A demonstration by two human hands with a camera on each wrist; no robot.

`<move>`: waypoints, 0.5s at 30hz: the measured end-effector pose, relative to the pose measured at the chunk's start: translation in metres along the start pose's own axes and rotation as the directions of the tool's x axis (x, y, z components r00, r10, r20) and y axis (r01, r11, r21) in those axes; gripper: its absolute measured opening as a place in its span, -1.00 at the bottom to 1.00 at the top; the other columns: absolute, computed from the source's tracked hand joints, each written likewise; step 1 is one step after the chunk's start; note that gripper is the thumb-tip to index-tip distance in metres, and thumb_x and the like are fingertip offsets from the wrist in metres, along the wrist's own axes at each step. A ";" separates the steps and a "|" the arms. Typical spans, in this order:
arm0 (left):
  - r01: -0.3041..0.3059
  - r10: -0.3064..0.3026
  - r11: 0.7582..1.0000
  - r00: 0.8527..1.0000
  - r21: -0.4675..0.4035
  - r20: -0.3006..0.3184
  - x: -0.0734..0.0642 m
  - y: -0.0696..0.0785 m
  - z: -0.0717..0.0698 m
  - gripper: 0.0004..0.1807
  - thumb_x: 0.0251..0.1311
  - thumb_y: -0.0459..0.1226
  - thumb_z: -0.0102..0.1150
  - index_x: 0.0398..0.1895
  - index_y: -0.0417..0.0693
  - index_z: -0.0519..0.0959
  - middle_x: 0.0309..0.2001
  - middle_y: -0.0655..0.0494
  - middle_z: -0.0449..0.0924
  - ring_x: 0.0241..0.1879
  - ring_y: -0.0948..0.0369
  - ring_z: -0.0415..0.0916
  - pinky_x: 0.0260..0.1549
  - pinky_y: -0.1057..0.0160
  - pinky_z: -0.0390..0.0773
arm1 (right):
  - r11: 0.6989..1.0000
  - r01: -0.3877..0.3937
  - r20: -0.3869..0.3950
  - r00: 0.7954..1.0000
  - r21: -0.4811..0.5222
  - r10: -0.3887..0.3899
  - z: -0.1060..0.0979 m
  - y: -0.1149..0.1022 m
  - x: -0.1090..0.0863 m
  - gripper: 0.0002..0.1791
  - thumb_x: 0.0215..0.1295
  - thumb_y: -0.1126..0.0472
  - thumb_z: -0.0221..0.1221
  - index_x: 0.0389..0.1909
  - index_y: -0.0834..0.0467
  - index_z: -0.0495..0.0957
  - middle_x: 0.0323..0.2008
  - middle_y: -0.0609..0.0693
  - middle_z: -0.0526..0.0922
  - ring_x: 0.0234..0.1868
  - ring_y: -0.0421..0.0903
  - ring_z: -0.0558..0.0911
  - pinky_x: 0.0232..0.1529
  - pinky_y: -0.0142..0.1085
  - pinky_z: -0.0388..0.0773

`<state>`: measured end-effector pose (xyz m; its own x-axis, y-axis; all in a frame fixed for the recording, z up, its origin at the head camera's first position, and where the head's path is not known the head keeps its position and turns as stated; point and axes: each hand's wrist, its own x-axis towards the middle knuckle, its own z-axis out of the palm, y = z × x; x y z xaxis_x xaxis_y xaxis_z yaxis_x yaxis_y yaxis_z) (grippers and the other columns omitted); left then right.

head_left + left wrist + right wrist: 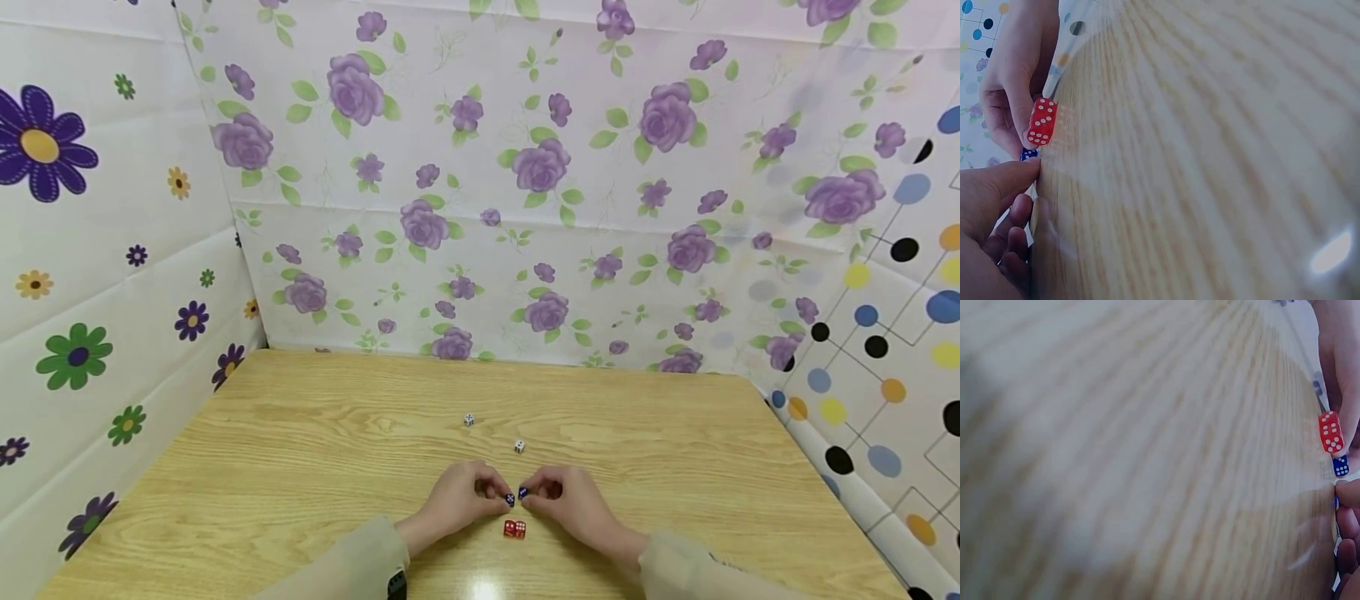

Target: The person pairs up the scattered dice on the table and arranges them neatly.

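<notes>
Near the front middle of the table, my left hand [463, 500] pinches a dark blue die [510, 500] between thumb and fingertips. Facing it, my right hand [570, 500] pinches a second dark blue die [522, 492], slightly farther back, with a narrow gap between the two in the head view. Just in front of them, two red dice [515, 529] with white pips sit side by side. In the left wrist view the red dice [1042, 121] partly cover the fingers behind them. The right wrist view shows one blue die [1340, 465] beside the red pair.
Two white dice stand beyond my hands, one nearer [519, 447] and one farther back to the left [468, 419]. The wooden table [300, 442] is bounded by a flowered cloth [480, 250] at the back and patterned cloths on both sides.
</notes>
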<state>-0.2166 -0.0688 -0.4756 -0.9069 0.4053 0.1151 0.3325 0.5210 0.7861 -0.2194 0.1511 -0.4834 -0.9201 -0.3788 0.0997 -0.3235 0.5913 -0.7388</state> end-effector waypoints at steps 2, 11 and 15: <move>0.002 -0.002 1.000 1.000 -0.003 0.000 0.000 0.000 0.000 -0.90 0.01 -0.26 0.47 -0.39 0.03 0.72 -0.43 0.16 0.58 -0.44 0.44 0.36 -0.38 0.44 0.36 | 1.000 0.000 0.002 1.000 0.008 0.000 0.000 -0.001 -0.002 -0.92 0.20 0.06 0.36 -0.29 -0.10 0.73 -0.51 -0.19 0.64 -0.50 -0.33 0.49 -0.47 -0.45 0.43; -0.009 0.009 1.000 1.000 -0.014 -0.014 0.000 -0.002 0.002 -0.90 0.01 -0.26 0.48 -0.40 0.03 0.73 -0.45 0.21 0.56 -0.44 0.43 0.36 -0.39 0.43 0.35 | 1.000 0.012 0.001 1.000 0.012 -0.012 0.001 -0.002 -0.006 -0.91 0.18 0.06 0.37 -0.28 -0.12 0.75 -0.48 -0.22 0.67 -0.49 -0.36 0.50 -0.44 -0.45 0.46; -0.011 0.011 1.000 1.000 -0.016 -0.024 0.000 -0.003 0.002 -0.91 0.01 -0.26 0.48 -0.40 0.03 0.73 -0.45 0.21 0.57 -0.45 0.44 0.36 -0.40 0.43 0.35 | 1.000 0.022 -0.004 1.000 0.013 -0.022 0.002 -0.003 -0.006 -0.91 0.18 0.09 0.38 -0.28 -0.09 0.75 -0.46 -0.22 0.68 -0.48 -0.37 0.50 -0.43 -0.46 0.47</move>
<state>-0.2164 -0.0686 -0.4790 -0.9091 0.3931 0.1378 0.3385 0.5043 0.7944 -0.2121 0.1503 -0.4827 -0.9136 -0.3889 0.1187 -0.3408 0.5731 -0.7453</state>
